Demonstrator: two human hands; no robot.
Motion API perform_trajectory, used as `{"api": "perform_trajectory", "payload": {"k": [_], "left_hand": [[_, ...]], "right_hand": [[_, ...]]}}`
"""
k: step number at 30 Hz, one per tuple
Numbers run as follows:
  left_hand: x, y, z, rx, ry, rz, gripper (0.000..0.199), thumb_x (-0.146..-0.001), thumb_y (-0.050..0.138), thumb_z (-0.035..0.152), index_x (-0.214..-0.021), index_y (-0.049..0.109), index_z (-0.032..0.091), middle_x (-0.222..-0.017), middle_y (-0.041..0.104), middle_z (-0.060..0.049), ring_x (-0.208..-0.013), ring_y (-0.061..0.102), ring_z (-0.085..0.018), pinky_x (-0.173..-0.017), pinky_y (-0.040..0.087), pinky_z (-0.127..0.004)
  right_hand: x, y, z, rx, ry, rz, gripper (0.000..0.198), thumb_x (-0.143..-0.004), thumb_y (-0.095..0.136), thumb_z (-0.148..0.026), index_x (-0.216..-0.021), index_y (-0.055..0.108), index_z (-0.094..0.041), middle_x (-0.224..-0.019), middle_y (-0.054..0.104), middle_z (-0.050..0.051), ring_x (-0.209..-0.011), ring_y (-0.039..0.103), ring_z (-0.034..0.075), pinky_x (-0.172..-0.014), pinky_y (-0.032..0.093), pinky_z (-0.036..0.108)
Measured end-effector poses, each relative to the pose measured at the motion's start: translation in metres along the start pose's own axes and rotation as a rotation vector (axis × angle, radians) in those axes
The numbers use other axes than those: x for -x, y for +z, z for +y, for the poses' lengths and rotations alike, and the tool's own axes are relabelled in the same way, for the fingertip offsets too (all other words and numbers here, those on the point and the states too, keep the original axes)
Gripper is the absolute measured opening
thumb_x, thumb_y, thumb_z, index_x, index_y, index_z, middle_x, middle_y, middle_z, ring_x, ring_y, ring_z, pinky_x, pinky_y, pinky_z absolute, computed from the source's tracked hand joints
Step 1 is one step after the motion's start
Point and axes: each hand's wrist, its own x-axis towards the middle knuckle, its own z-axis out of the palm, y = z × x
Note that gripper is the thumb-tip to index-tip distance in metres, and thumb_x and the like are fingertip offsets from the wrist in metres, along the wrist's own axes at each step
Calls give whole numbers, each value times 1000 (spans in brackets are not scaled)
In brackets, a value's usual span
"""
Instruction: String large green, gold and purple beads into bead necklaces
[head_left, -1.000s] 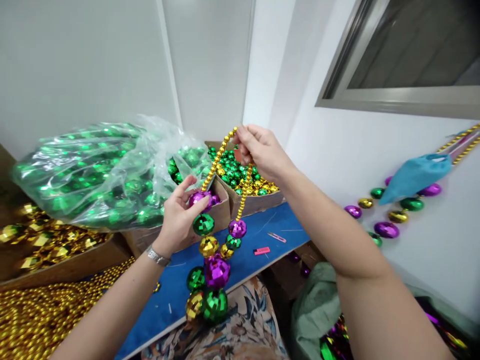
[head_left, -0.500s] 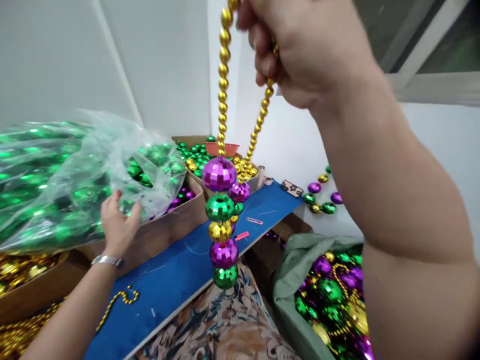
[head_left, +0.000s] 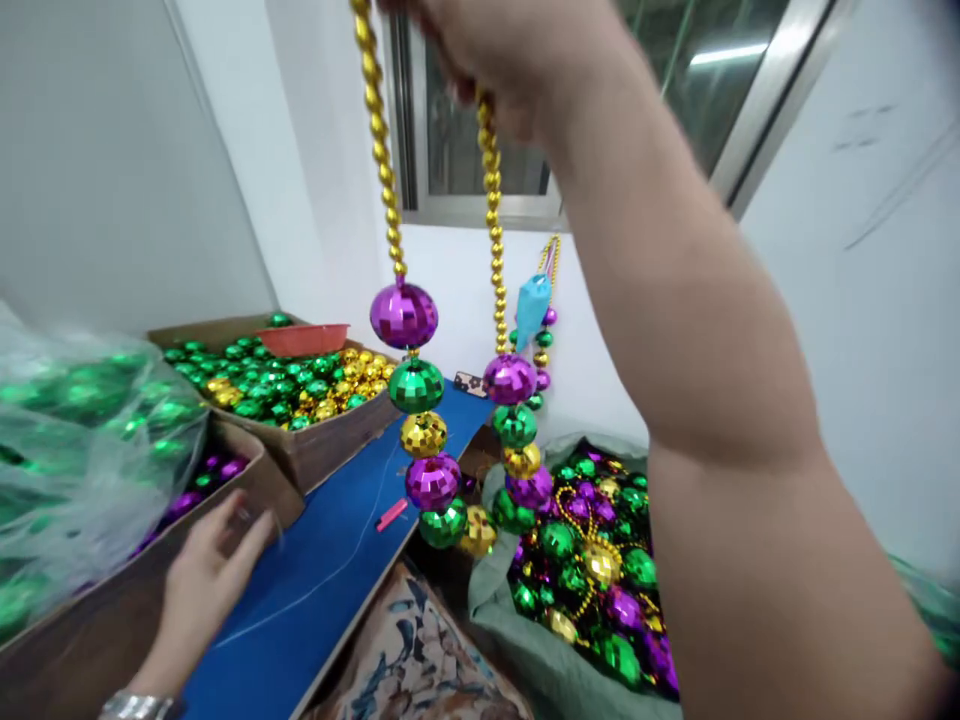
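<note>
My right hand [head_left: 495,50] is raised at the top of the view, its fingers closed round the gold strand of a bead necklace [head_left: 403,315]. The necklace hangs as a loop, with small gold beads above and large faceted purple, green and gold beads below. Its lowest beads hang in front of the sack's edge. Lower left, my left hand [head_left: 214,575] hovers over the blue table [head_left: 300,610] beside a cardboard box, thumb and fingers apart, with nothing clearly in it. The left fingers are slightly blurred.
A green sack [head_left: 487,590] full of bead necklaces stands right of the table. Cardboard boxes [head_left: 330,450] hold green, gold and purple beads, one with a red tray [head_left: 304,340] on top. A plastic bag [head_left: 97,450] of green beads lies left. More necklaces [head_left: 544,340] hang on the wall.
The view has turned right, bringing more of the window and sack into sight. The necklace's two sides have swung apart into a wider loop. My left hand has moved away from the plastic bag.
</note>
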Motion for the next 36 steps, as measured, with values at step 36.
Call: {"api": "perform_trajectory", "payload": {"k": [36], "left_hand": [[100,137,21,953,-579,-616,44,-60,81,41,-94,69,16,-97,73,-11,-92,68,-31,-69,55,-34]], "right_hand": [[4,26,-21,393,-337,-120,16,-76,66,-30,-72,59,-17,-67,54,-1,-66,44,13,-63,32,26]]}}
